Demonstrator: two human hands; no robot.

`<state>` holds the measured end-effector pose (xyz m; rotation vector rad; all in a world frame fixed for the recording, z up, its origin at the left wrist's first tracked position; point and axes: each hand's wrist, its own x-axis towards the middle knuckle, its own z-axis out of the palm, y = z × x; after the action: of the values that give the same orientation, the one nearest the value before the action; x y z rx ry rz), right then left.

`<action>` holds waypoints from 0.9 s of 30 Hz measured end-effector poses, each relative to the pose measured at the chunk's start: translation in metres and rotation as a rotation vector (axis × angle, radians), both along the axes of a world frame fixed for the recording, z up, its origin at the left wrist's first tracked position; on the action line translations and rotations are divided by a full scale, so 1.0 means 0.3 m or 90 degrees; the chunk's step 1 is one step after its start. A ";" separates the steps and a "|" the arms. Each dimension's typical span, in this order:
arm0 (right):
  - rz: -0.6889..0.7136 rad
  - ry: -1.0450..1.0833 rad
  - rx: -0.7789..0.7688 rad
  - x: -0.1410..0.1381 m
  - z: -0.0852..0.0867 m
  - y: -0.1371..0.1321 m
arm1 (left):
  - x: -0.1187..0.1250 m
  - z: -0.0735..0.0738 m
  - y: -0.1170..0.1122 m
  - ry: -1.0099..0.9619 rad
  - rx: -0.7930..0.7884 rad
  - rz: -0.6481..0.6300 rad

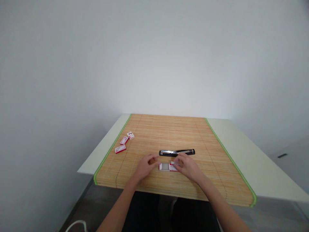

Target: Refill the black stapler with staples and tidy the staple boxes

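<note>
Right hand (185, 164) pinched a grey staple strip (173, 163) — right over the half-open staple box (172, 168) | left hand (145, 165), thumb and fingers parted, by its left end | opened stapler (169, 152) lay just far | risk: a slack pinch threatened to drop, break the strip

The left forearm (120, 201) slants in from 7 o'clock, the right forearm (218, 201) from 5 o'clock. The left hand (145, 166) curves, thumb and fingers parted toward 3 o'clock; the right hand (187, 165) pinches, fingertips facing 9 o'clock.

Pale wall (164, 58); dark grey floor (101, 203)
</note>
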<state>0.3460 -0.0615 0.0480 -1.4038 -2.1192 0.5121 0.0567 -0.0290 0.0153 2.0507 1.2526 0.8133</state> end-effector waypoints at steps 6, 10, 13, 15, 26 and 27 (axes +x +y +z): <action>-0.002 0.012 0.064 -0.059 0.030 0.118 | 0.065 -0.021 0.119 0.055 0.078 0.035; 0.005 -0.005 0.066 -0.082 0.025 0.193 | 0.102 -0.033 0.158 0.100 0.086 0.024; 0.014 -0.012 0.060 -0.086 0.013 0.224 | 0.103 -0.038 0.162 0.106 0.082 0.008; 0.028 -0.017 0.053 -0.086 0.005 0.229 | 0.097 -0.039 0.159 0.107 0.081 -0.002; 0.054 -0.036 0.041 -0.088 -0.025 0.238 | 0.093 -0.033 0.156 0.109 0.082 -0.011; 0.055 -0.039 0.040 -0.087 -0.026 0.243 | 0.093 -0.033 0.157 0.115 0.076 -0.010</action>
<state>0.3199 0.0113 0.0401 -1.3145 -2.2324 0.4370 0.0845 0.0179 0.0054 2.2700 1.3110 0.7243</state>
